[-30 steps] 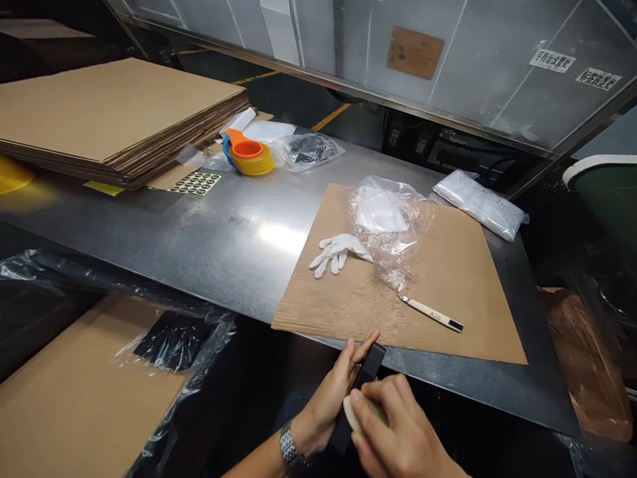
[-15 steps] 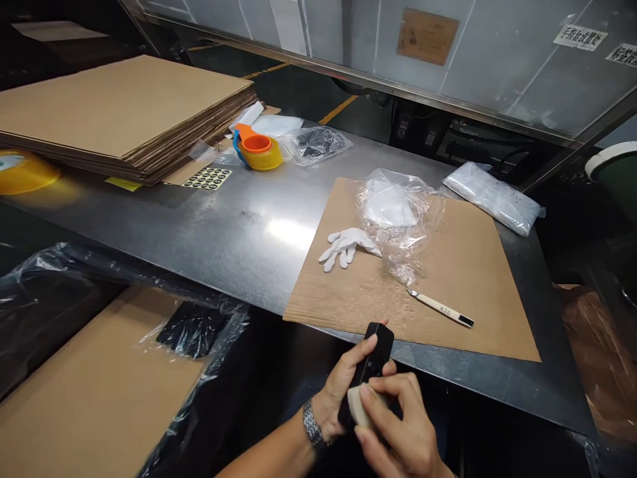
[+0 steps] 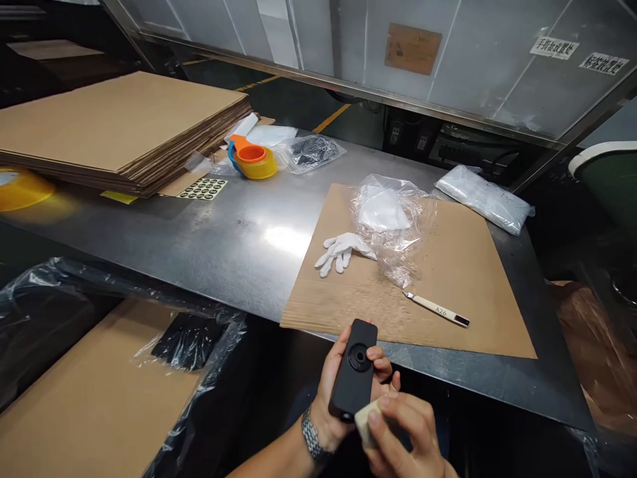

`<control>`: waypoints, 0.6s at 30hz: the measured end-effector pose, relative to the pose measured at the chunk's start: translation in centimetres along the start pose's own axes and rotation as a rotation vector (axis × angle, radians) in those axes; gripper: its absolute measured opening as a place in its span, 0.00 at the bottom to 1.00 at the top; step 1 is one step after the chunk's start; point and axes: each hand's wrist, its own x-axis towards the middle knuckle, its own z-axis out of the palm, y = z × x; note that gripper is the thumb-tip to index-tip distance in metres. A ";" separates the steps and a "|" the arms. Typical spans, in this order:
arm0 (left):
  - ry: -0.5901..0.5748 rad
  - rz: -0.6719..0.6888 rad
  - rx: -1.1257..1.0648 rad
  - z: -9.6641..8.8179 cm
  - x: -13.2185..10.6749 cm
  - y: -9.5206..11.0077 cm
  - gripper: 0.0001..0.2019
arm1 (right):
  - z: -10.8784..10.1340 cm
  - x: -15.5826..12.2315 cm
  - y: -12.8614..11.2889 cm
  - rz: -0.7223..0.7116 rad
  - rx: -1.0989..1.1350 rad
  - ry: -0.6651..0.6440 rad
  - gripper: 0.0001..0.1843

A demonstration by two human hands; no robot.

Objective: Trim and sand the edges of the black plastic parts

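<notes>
- Right up front, the right hand has a small cream-coloured block pinched between thumb and fingers, a narrow hold!
- Just left of it, the left hand, silver watch on the wrist, cradles a long black rounded-corner piece, fingers wrapped round its right side and its round dark ring facing up.
- The block sits at the piece's near end; whether they touch, I cannot tell. The danger here: a hard or gritty rub could mark that dark surface, and a loose fingertip hold could let the block slip.
- And look, the piece is off the near edge of the grey metal table, so a slack left grip could drop it.
- Beyond, on a brown cardboard sheet, lies a cream-handled knife-like tool marked A26, its metal tip out: a careless reach might nick a bare finger.
- Farther still, a white fabric glove rests beside a crumpled clear plastic bag; a snagged bag could drag the glove or tool along.
</notes>
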 end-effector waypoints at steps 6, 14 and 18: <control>0.048 0.102 0.343 0.8 -0.5 0.7 0.14 | -2.7 -0.6 6.2 0.281 -0.212 0.035 0.22; 0.344 0.283 0.767 2.0 -1.2 -0.3 0.11 | -5.3 -1.5 19.6 0.715 -0.625 -0.038 0.33; 0.402 0.344 0.763 2.1 -1.4 -0.3 0.08 | -5.5 -1.7 21.6 0.727 -0.651 -0.127 0.31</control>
